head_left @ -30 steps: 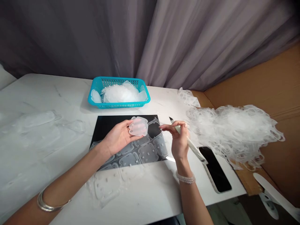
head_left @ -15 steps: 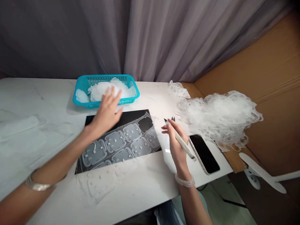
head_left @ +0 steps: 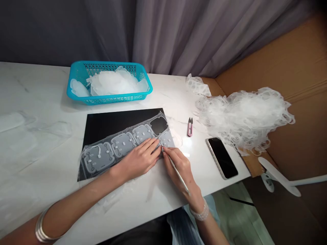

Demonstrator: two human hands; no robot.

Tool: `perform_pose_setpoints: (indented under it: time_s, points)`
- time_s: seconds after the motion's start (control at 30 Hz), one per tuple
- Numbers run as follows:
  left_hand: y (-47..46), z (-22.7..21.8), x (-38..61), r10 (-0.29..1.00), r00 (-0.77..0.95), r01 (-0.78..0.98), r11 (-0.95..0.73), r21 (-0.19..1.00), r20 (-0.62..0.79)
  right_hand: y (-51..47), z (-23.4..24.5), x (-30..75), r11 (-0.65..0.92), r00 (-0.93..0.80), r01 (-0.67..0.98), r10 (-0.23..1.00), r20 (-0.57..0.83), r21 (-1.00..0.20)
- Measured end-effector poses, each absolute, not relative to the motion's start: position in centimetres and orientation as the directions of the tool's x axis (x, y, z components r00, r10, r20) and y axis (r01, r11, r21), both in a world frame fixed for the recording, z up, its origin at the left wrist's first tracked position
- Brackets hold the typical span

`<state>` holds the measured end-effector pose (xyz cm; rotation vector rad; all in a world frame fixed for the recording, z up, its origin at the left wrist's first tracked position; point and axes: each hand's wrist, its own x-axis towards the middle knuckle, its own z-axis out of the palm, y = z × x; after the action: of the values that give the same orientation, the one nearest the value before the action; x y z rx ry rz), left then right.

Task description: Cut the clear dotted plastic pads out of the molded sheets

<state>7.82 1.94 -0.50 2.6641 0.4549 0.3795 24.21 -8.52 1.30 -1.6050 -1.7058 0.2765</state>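
Observation:
A translucent silicone sheet (head_left: 120, 144) of moulded keypad pieces lies across a black mat (head_left: 112, 124) on the white table. My left hand (head_left: 140, 158) presses flat on the sheet's near right part, fingers spread. My right hand (head_left: 180, 166) grips a thin white craft knife (head_left: 178, 175) like a pen, its tip touching the sheet beside my left fingertips. One cell at the sheet's far right end is an empty hole.
A turquoise basket (head_left: 76, 93) of cut translucent pieces stands behind the mat. Small pink snips (head_left: 189, 127) and a black phone (head_left: 221, 157) lie to the right. A big heap of white trimmings (head_left: 245, 114) rests on a cardboard box (head_left: 293, 68). More clear sheets (head_left: 15, 120) lie at left.
My left hand came back from the basket without the cut piece and now presses the sheet. My right hand lowered the knife to the sheet. The view shifted.

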Motion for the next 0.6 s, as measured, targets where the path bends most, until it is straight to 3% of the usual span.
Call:
perform_pose_setpoints:
  time_s: [0.1, 0.27, 0.33, 0.43, 0.6]
  points:
    - [1.7, -0.4, 7.9, 0.374, 0.908, 0.254, -0.848, 0.466, 0.186, -8.2, 1.0, 24.1, 0.188, 0.046, 0.792, 0.93, 0.365, -0.58]
    - [1.6, -0.3, 7.8, 0.425, 0.881, 0.24, -0.778, 0.581, 0.206, -8.4, 1.5, 23.9, 0.115, 0.007, 0.862, 0.971, 0.239, -0.493]
    - [1.7, -0.3, 7.8, 0.428, 0.877, 0.24, -0.782, 0.575, 0.216, -8.9, 2.1, 23.8, 0.097, -0.005, 0.88, 0.981, 0.195, -0.465]
    - [1.7, -0.4, 7.8, 0.396, 0.888, 0.257, -0.85, 0.46, 0.235, -9.6, 3.0, 23.7, 0.086, -0.024, 0.907, 0.988, 0.153, -0.413]
    - [1.7, -0.9, 7.8, 0.305, 0.902, 0.256, -0.948, 0.191, 0.306, -9.1, 2.8, 24.1, 0.187, -0.127, 0.94, 0.968, 0.215, -0.285]
